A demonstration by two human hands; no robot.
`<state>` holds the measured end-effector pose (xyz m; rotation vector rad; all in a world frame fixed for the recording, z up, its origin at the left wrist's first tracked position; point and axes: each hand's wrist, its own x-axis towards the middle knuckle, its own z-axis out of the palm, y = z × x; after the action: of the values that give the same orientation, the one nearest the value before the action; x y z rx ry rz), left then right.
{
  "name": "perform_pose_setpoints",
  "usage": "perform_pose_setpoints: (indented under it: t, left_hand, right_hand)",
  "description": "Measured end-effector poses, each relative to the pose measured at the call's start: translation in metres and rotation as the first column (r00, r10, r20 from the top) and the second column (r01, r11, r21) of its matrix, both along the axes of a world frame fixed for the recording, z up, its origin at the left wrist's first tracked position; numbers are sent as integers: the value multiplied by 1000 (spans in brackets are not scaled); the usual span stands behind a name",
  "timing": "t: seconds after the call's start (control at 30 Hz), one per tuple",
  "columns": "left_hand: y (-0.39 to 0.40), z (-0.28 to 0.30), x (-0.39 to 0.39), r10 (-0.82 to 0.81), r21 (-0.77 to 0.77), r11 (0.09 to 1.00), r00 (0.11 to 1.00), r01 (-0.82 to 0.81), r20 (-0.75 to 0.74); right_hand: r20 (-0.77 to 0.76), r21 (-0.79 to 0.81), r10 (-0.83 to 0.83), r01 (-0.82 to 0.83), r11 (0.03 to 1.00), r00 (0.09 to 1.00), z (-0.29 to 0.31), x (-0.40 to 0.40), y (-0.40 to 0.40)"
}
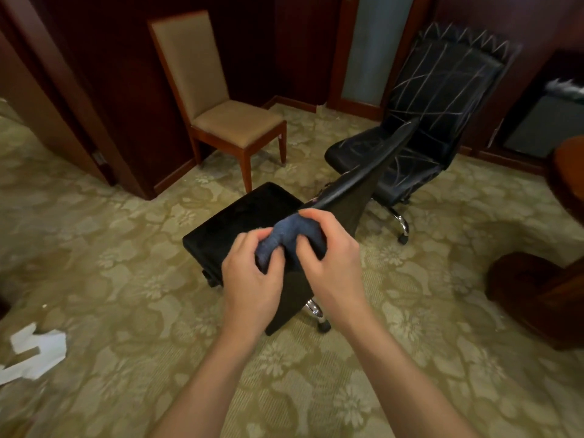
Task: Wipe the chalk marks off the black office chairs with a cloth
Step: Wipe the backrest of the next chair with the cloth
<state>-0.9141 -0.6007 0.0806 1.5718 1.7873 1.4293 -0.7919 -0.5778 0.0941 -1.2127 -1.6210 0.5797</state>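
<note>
Left hand (252,273) and right hand (328,254) both grip a bunched blue cloth (286,240), its long axis running lower left to upper right, above the near black office chair (240,222). Far black office chair (423,121), upright beyond it, carries white chalk marks (442,74).

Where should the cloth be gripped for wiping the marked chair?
Grip the bunched middle of the blue cloth from above, one flat face left free. It is wadded between the left hand and right hand, so no flat face shows.

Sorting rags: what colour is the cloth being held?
Dark blue cloth, bunched between both hands; head view shows it.
</note>
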Motion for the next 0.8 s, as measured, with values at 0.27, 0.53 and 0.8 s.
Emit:
perform_pose_setpoints:
  t: [0.27,0.53,0.8]
  left_hand:
    - [14,-1,11,-190,-5,982,982,190,7]
    - [40,-20,34,-141,-2,990,988,141,68]
    - [51,-24,62,-174,33,985,977,171,127]
  right_hand:
    - [20,-87,-83,85,993,996,4,25,5]
    - [-12,-112,-28,27,993,1000,2,53,37]
    - [-132,-108,-120,106,988,984,-10,69,43]
